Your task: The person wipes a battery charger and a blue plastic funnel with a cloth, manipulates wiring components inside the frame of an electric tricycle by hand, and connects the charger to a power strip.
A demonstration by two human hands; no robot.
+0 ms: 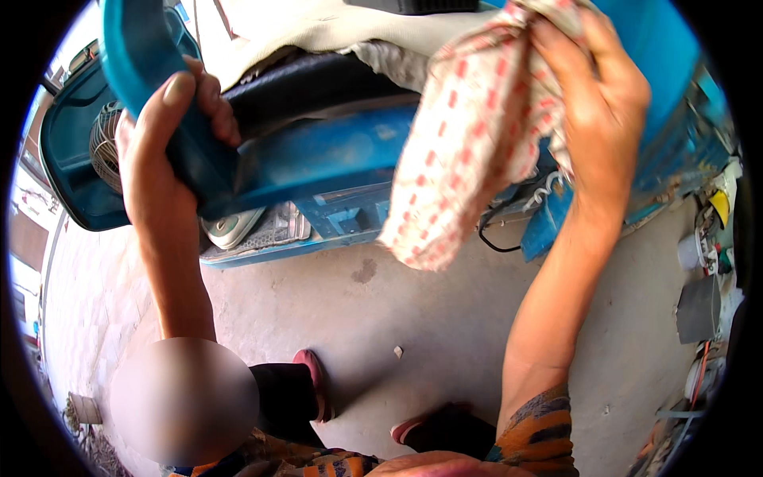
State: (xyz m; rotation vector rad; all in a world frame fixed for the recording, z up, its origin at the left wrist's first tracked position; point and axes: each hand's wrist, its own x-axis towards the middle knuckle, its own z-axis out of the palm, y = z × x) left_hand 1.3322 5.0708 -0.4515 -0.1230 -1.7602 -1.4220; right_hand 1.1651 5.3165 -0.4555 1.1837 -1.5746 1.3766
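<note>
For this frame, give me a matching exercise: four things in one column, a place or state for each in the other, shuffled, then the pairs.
Things:
1. left hand
2. right hand
3. red-and-white cloth
4. concrete floor

Places or states:
A. hangs down from a hand
B. wrapped around the blue plastic edge
C. lies below, under both feet
D. bunches the cloth against the blue vehicle body

Pairs: 1-B, 2-D, 3-A, 4-C

Both arms raised, hands closed in grips

The left hand point(163, 151) curls shut, thumb up along the front; the right hand point(600, 103) clenches with fingers bent over, forearm rising straight from below.
</note>
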